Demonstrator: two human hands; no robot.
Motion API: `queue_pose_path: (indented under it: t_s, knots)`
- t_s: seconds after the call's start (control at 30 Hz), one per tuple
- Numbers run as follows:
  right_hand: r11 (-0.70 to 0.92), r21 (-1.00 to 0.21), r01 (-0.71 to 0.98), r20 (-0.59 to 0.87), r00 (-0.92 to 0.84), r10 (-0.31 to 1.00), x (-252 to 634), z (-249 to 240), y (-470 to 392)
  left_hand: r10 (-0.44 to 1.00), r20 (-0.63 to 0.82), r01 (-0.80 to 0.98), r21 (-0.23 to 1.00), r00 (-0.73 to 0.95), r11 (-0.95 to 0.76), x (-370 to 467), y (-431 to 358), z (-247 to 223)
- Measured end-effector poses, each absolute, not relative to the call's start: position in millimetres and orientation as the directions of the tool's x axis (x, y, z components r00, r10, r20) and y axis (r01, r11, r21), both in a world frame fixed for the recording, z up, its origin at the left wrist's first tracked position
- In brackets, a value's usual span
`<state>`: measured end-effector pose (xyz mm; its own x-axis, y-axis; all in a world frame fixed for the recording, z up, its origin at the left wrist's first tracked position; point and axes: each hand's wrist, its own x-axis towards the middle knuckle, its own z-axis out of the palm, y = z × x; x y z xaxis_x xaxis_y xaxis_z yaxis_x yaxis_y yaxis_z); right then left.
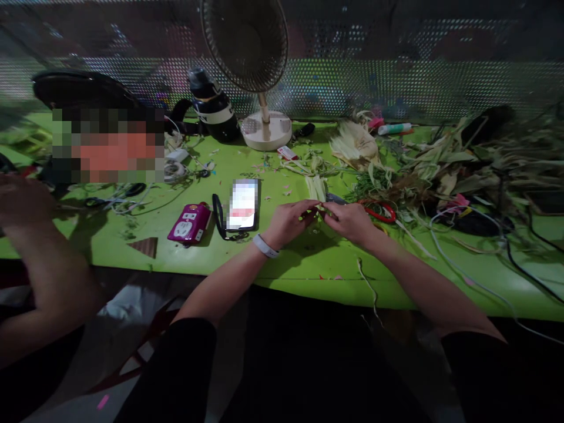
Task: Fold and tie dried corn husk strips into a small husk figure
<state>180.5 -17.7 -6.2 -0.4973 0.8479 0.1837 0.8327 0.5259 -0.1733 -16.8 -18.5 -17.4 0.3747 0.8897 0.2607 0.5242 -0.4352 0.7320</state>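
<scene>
My left hand [294,222], with a pale band on its wrist, is over the green table [304,264], its fingers bent and closed at the tips. My right hand [348,220] meets it from the right, fingertips also together. Both hands pinch something small and pale between them, too small to make out. A pale strip of husk [316,188] lies just beyond the fingertips. Red-handled scissors [383,211] are beside my right hand, partly under dried plant stems. A lit phone [243,204] lies left of my left hand.
A purple socket block [189,223] lies left of the phone. Behind stand a fan [267,132] and a dark bottle [214,111]. Dried husks [440,158] and cables [445,241] cover the right side. Another person's arm [48,247] rests at the far left.
</scene>
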Motion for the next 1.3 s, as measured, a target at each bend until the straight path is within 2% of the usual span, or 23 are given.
queue_pose_path:
  t_s: [0.1, 0.27, 0.47, 0.6, 0.73, 0.87, 0.93, 1.07, 1.3]
  knots:
    - [0.526, -0.184, 0.831, 0.180, -0.498, 0.849, 180.1, -8.8, -16.7, 0.895, 0.261, 0.539, 0.725, 0.361, -0.429, -16.5, -19.0, -17.5]
    - [0.525, -0.217, 0.823, 0.245, -0.474, 0.846, 178.8, -14.9, -15.7, 0.918, 0.229, 0.490, 0.789, 0.324, -0.370, -15.9, -20.7, -18.3]
    - [0.545, -0.154, 0.824, 0.262, -0.498, 0.827, 178.2, -13.9, -16.8, 0.926, 0.235, 0.509, 0.782, 0.297, -0.361, -14.3, -24.6, -19.9]
    - [0.555, -0.108, 0.824, 0.284, -0.510, 0.812, 179.7, -12.5, -17.2, 0.938, 0.255, 0.358, 0.875, 0.234, -0.327, -13.8, -22.4, -16.9]
    - [0.570, -0.084, 0.817, 0.274, -0.531, 0.802, 181.3, -12.7, -17.1, 0.987, 0.103, 0.163, 0.979, 0.126, -0.123, -16.9, -11.0, -12.9]
    - [0.580, -0.054, 0.813, 0.268, -0.548, 0.792, 182.1, -14.1, -16.5, 0.932, -0.221, 0.063, 0.975, 0.288, 0.212, -18.8, -3.1, -12.6]
    - [0.585, -0.055, 0.809, 0.272, -0.551, 0.789, 182.2, -15.5, -15.8, 0.890, -0.304, 0.035, 0.950, 0.339, 0.310, -18.3, -2.7, -13.7]
    - [0.594, -0.071, 0.802, 0.286, -0.554, 0.782, 182.4, -18.3, -14.7, 0.872, -0.324, -0.007, 0.936, 0.367, 0.351, -16.8, -3.6, -17.0]
    - [0.599, -0.096, 0.795, 0.262, -0.561, 0.786, 180.7, -18.1, -16.1, 0.885, -0.282, 0.036, 0.956, 0.371, 0.290, -14.2, -4.4, -21.0]
